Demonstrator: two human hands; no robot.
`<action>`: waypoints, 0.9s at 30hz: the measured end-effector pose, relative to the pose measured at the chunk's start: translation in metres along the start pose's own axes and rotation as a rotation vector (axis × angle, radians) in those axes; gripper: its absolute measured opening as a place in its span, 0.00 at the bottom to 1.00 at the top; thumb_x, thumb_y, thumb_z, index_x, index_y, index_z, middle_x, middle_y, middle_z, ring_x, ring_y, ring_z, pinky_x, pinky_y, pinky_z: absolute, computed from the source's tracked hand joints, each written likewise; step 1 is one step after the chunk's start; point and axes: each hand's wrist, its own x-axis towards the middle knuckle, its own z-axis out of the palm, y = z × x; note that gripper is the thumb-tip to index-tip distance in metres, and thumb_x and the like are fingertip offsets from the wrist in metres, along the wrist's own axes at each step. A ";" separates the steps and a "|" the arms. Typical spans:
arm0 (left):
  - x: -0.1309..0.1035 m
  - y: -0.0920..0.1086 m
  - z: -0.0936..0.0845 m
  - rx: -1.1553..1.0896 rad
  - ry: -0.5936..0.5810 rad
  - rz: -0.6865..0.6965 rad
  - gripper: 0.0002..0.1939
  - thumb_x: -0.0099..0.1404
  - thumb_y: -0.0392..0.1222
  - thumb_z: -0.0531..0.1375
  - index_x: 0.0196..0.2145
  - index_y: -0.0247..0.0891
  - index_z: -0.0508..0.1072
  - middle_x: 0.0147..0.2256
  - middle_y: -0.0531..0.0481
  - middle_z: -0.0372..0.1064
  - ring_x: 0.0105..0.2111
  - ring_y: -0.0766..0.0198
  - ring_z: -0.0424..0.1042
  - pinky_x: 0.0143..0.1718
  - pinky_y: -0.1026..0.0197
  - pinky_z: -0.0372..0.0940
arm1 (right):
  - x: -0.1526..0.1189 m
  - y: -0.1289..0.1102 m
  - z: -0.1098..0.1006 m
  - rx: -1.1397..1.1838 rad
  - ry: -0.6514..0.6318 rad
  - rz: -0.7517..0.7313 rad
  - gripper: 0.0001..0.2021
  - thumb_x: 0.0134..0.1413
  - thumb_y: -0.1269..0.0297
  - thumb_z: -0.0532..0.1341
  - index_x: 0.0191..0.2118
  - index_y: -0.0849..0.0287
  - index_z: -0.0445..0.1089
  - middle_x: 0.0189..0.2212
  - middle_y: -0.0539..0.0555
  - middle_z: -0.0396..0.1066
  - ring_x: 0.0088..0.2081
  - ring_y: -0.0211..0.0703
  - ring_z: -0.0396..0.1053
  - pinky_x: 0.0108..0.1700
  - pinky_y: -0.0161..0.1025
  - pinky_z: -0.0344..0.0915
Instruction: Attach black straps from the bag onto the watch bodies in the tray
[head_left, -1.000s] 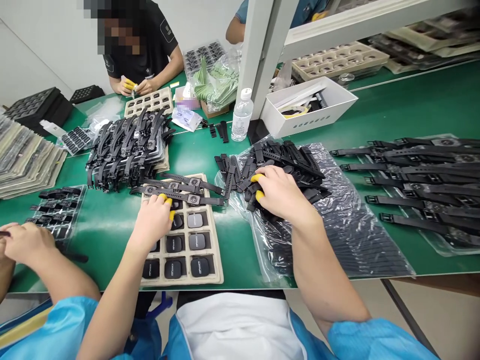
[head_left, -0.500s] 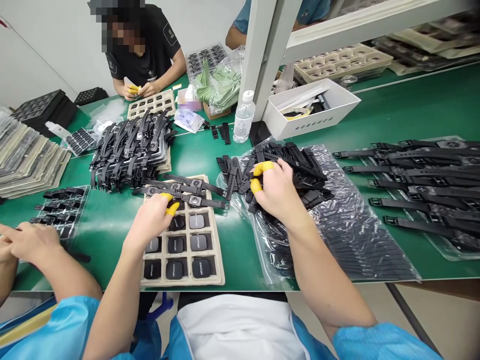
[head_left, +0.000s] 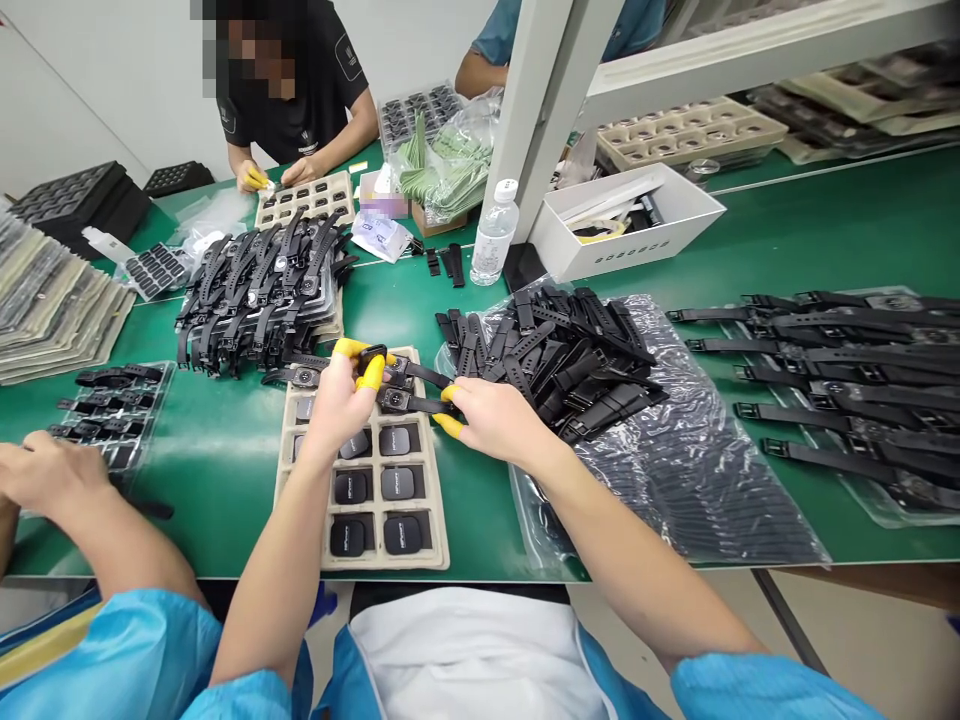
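Note:
My left hand (head_left: 346, 395), with yellow finger cots on thumb and forefinger, is closed on a black watch case (head_left: 373, 353) tipped on edge above the tray. My right hand (head_left: 491, 418), also in yellow cots, pinches a black watch strap, mostly hidden by the fingers. Just beside its fingertips end the straps of watches (head_left: 396, 400) lying across the top of a beige compartment tray (head_left: 439, 520). Square black watch cases (head_left: 403, 535) sit in the tray's lower pockets. To the right of my right hand, loose black straps (head_left: 577, 350) are heaped on a clear plastic bag (head_left: 675, 480).
Stacked trays of strapped watches (head_left: 262, 290) stand at back left. A water bottle (head_left: 495, 235) and a white box (head_left: 630, 225) stand behind the straps. More strapped watches (head_left: 832, 370) lie at right. A co-worker's hand (head_left: 56, 475) is at left; another person sits opposite.
My right hand has left the strap heap and moved left to the tray. My left hand has risen to the right, lifting a watch case.

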 end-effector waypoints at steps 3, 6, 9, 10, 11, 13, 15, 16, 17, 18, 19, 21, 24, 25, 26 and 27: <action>-0.002 -0.009 0.003 -0.094 0.012 -0.046 0.10 0.71 0.44 0.60 0.46 0.41 0.63 0.39 0.47 0.78 0.36 0.61 0.79 0.31 0.63 0.70 | -0.003 0.007 -0.002 0.145 0.164 -0.033 0.13 0.65 0.57 0.65 0.48 0.61 0.75 0.39 0.60 0.76 0.40 0.52 0.74 0.39 0.43 0.67; -0.005 -0.012 0.007 -0.173 -0.004 -0.042 0.10 0.72 0.44 0.59 0.46 0.42 0.60 0.40 0.48 0.76 0.33 0.64 0.76 0.28 0.65 0.67 | -0.007 0.013 -0.006 0.518 0.525 -0.093 0.16 0.67 0.52 0.61 0.50 0.58 0.75 0.39 0.59 0.73 0.39 0.50 0.72 0.42 0.47 0.70; -0.008 -0.013 0.016 -0.185 -0.054 -0.016 0.10 0.74 0.43 0.57 0.49 0.42 0.60 0.43 0.48 0.75 0.32 0.67 0.74 0.32 0.64 0.69 | -0.009 0.014 -0.008 1.054 0.770 -0.052 0.19 0.69 0.46 0.56 0.48 0.53 0.75 0.37 0.56 0.68 0.36 0.48 0.70 0.42 0.48 0.72; -0.010 -0.014 0.020 -0.169 -0.083 -0.002 0.11 0.74 0.43 0.57 0.51 0.41 0.61 0.44 0.47 0.74 0.33 0.67 0.74 0.34 0.63 0.70 | -0.008 0.012 -0.008 1.225 0.774 -0.022 0.20 0.68 0.43 0.56 0.48 0.52 0.75 0.36 0.55 0.67 0.36 0.47 0.70 0.42 0.48 0.72; -0.011 -0.015 0.023 -0.144 -0.115 0.016 0.12 0.74 0.42 0.57 0.53 0.41 0.62 0.45 0.46 0.74 0.34 0.66 0.74 0.37 0.61 0.71 | -0.008 0.009 -0.007 1.373 0.743 0.007 0.22 0.66 0.41 0.56 0.48 0.52 0.75 0.35 0.54 0.67 0.35 0.47 0.70 0.42 0.48 0.73; -0.014 -0.018 0.030 -0.083 -0.170 0.072 0.15 0.74 0.41 0.57 0.57 0.40 0.63 0.45 0.44 0.74 0.37 0.63 0.75 0.41 0.58 0.72 | -0.007 0.004 -0.006 1.582 0.603 0.046 0.24 0.62 0.37 0.59 0.47 0.53 0.75 0.34 0.54 0.68 0.35 0.48 0.69 0.42 0.49 0.74; -0.016 -0.022 0.036 -0.027 -0.191 0.141 0.17 0.74 0.40 0.56 0.59 0.39 0.64 0.46 0.43 0.75 0.40 0.61 0.75 0.46 0.56 0.72 | -0.007 -0.002 -0.006 1.694 0.419 0.082 0.24 0.58 0.38 0.64 0.46 0.54 0.75 0.34 0.55 0.70 0.35 0.48 0.70 0.42 0.50 0.74; -0.017 -0.024 0.038 -0.008 -0.191 0.175 0.17 0.74 0.39 0.56 0.59 0.39 0.65 0.46 0.43 0.75 0.41 0.60 0.76 0.48 0.55 0.72 | -0.007 -0.004 -0.006 1.725 0.324 0.099 0.22 0.57 0.40 0.66 0.44 0.55 0.75 0.34 0.54 0.70 0.34 0.47 0.70 0.41 0.50 0.74; -0.017 -0.026 0.041 0.006 -0.189 0.206 0.17 0.74 0.38 0.55 0.60 0.39 0.65 0.47 0.43 0.75 0.42 0.59 0.76 0.49 0.54 0.73 | -0.008 -0.005 -0.006 1.745 0.233 0.112 0.21 0.57 0.42 0.67 0.41 0.56 0.74 0.33 0.54 0.71 0.33 0.45 0.70 0.38 0.48 0.74; -0.018 -0.027 0.042 0.018 -0.186 0.236 0.17 0.75 0.38 0.55 0.60 0.39 0.66 0.49 0.42 0.75 0.44 0.59 0.76 0.51 0.53 0.73 | -0.008 -0.007 -0.006 1.757 0.152 0.121 0.20 0.58 0.43 0.67 0.39 0.56 0.72 0.31 0.53 0.71 0.30 0.43 0.69 0.35 0.46 0.74; -0.018 -0.028 0.044 0.030 -0.181 0.267 0.17 0.75 0.37 0.54 0.60 0.39 0.66 0.51 0.41 0.74 0.46 0.58 0.76 0.53 0.52 0.72 | -0.008 -0.008 -0.005 1.762 0.087 0.124 0.20 0.60 0.43 0.67 0.37 0.56 0.70 0.29 0.51 0.70 0.27 0.41 0.68 0.31 0.43 0.72; -0.018 -0.028 0.045 0.063 -0.178 0.324 0.18 0.76 0.36 0.52 0.61 0.38 0.66 0.55 0.39 0.73 0.51 0.56 0.76 0.56 0.51 0.72 | -0.008 -0.011 -0.002 1.739 0.018 0.117 0.20 0.61 0.43 0.67 0.37 0.55 0.66 0.22 0.45 0.66 0.19 0.36 0.61 0.23 0.38 0.67; -0.018 -0.028 0.044 0.132 -0.195 0.423 0.21 0.74 0.31 0.52 0.62 0.38 0.67 0.57 0.38 0.72 0.58 0.55 0.73 0.60 0.50 0.71 | -0.007 -0.017 0.005 1.690 -0.009 0.130 0.19 0.62 0.44 0.66 0.39 0.54 0.64 0.18 0.41 0.62 0.16 0.32 0.54 0.19 0.32 0.58; -0.018 -0.028 0.043 0.153 -0.206 0.462 0.23 0.73 0.30 0.51 0.62 0.38 0.67 0.57 0.38 0.72 0.59 0.54 0.72 0.62 0.49 0.70 | -0.006 -0.018 0.008 1.685 -0.025 0.134 0.19 0.63 0.45 0.66 0.39 0.55 0.64 0.19 0.41 0.63 0.16 0.32 0.54 0.19 0.32 0.56; -0.018 -0.028 0.042 0.169 -0.221 0.502 0.25 0.71 0.28 0.51 0.63 0.38 0.67 0.58 0.38 0.72 0.61 0.54 0.71 0.63 0.49 0.69 | -0.006 -0.019 0.010 1.686 -0.048 0.133 0.19 0.62 0.45 0.66 0.39 0.55 0.64 0.19 0.42 0.64 0.17 0.32 0.55 0.19 0.31 0.55; -0.018 -0.028 0.042 0.181 -0.234 0.537 0.27 0.69 0.26 0.50 0.63 0.38 0.67 0.59 0.38 0.71 0.62 0.53 0.70 0.63 0.48 0.69 | -0.005 -0.020 0.011 1.688 -0.075 0.124 0.19 0.62 0.46 0.66 0.39 0.56 0.64 0.20 0.43 0.64 0.17 0.32 0.56 0.20 0.31 0.54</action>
